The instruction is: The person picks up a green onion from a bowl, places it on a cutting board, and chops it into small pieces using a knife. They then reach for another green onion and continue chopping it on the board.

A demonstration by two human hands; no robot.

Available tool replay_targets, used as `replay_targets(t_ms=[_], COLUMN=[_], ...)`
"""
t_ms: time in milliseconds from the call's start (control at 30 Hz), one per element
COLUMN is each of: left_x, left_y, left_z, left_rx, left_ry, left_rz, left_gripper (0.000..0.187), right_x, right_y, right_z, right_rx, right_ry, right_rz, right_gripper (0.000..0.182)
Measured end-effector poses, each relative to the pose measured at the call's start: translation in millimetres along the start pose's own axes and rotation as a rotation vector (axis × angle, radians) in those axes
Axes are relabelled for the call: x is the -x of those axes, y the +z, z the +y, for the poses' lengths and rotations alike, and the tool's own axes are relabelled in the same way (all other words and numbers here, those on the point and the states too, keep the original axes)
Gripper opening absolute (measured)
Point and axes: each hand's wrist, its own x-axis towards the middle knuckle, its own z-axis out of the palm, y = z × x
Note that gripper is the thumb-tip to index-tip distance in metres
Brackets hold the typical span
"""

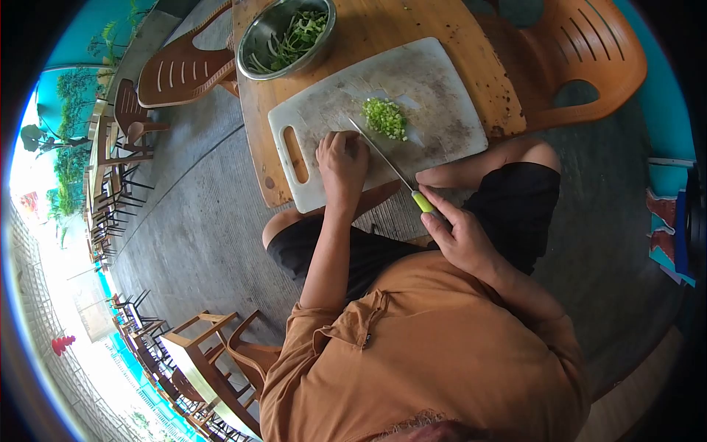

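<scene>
A knife (384, 157) with a yellow-green handle is in my right hand (458, 232), its blade slanting over the near edge of the white cutting board (434, 81). The blade's tip points up and left, close to a small pile of chopped green pieces (385, 118) on the board. My left hand (343, 158) rests at the board's near side, left of the blade, with its fingers curled. Whatever those fingers may hold is hidden. Beside the board's far left edge, a metal bowl (249, 46) holds sliced green strips (302, 38).
The board lies on a wooden table (254, 110). An orange chair (615, 55) stands at the right and a brown chair (173, 72) at the left. My bent legs are under the table's near edge. More tables and chairs line the far left.
</scene>
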Motion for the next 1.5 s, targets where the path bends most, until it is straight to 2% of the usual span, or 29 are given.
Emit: replay_targets(t_ms=[200,267,400,500,600,667,700,767,833,1000,1267,1400,1500], left_x=[1,1,1,1,1,1,0,2,3,3,-2,-1,-1], left_y=[1,1,2,2,2,3,3,3,2,2,0,-1,-2], left_z=[-3,-2,-2,-2,-2,-2,-3,-3,0,-2,0,-2,-3], left_rx=[-0.013,-0.008,-0.019,-0.015,-0.021,-0.023,-0.033,-0.045,-0.137,-0.135,-0.080,-0.084,-0.080], left_ry=[-0.016,-0.023,-0.019,-0.025,-0.029,-0.032,-0.040,-0.047,-0.007,-0.034,-0.027,-0.014,-0.006], left_rz=[-0.008,-0.011,0.000,0.003,0.007,0.009,0.000,-0.009,0.033,0.018,0.011,-0.002,-0.002], left_gripper=[0.008,0.008,0.008,0.008,0.008,0.008,0.009,0.009,0.011,0.012,0.008,0.009,0.008], right_x=[0,-1,0,-4,-11,-20,-23,-27,-26,-13,0,2,1], right_y=[-2,-5,-4,-4,7,19,19,18,18,12,-2,0,-4], right_z=[-4,-11,-7,-9,9,30,27,17,15,16,-9,-1,-7], right_rx=[-0.025,-0.044,-0.027,-0.026,-0.005,0.088,0.089,0.014,0.035,0.123,0.004,0.005,-0.026], right_ry=[0.073,0.166,0.122,0.221,0.124,-0.226,-0.226,-0.044,-0.044,-0.117,0.107,0.057,0.119], right_rz=[-0.057,-0.093,-0.073,-0.124,-0.068,0.101,0.104,0.016,0.016,0.034,-0.047,-0.045,-0.070], right_gripper=[0.051,0.050,0.050,0.050,0.049,0.049,0.049,0.049,0.049,0.049,0.050,0.050,0.050])
